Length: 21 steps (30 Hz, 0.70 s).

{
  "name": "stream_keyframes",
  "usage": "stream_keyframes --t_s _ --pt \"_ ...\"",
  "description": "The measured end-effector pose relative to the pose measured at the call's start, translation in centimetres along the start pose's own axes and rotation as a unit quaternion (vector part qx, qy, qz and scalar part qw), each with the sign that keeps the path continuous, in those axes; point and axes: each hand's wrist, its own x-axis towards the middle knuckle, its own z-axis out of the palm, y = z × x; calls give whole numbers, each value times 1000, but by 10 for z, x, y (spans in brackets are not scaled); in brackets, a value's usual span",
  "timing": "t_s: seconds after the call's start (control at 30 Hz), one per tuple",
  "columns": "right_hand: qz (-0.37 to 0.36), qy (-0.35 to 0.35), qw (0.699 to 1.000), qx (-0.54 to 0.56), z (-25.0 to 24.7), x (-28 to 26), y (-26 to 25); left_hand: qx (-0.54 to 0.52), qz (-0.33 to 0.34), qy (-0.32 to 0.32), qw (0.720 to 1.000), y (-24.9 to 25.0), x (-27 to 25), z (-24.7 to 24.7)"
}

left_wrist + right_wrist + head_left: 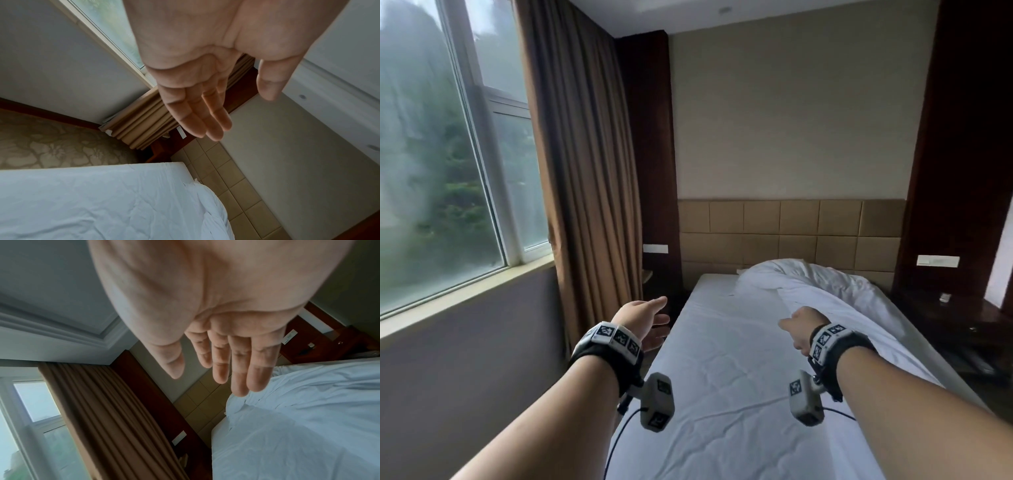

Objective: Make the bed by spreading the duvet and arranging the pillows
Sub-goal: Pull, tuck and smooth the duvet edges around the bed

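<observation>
The bed, a long mattress under a wrinkled white sheet, runs away from the person toward a padded tan headboard; the duvet, soft, white and rumpled, lies bunched in a ridge along the bed's right side, its long axis matching the bed's; no pillows are in view; the right hand hangs just beside that ridge and seems nearer; the left hand hovers off the bed's left edge; both hands are relaxed, fingers extended, holding nothing.

My right hand hid its own fingers behind its back. The crumpled white duvet ran past the padded tan headboard, its far side unseen.
</observation>
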Motion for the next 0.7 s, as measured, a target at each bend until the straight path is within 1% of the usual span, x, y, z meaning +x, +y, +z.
stream_keyframes --t_s 0.17,0.27,0.33,0.43,0.5,0.6,0.7 --pt "-26 -22 999 10 76 50 -44 4 1 29 1000 -3 68 -51" --pt "-21 -38 999 1 111 54 -50 8 -20 31 999 -13 101 -74" --pt "-7 -39 999 -1 118 48 -45 6 -40 18 999 -22 114 -79" --pt "15 -6 1000 11 102 30 -30 1 -40 -13 999 -30 124 -67" --pt "37 36 999 16 81 9 -10 -5 -41 -53 998 -34 123 -47" --pt "89 71 993 17 47 -33 24 -7 -49 -128 991 -43 103 -14" --pt "133 98 986 19 9 -72 52 -1 -50 -181 982 -43 71 15"
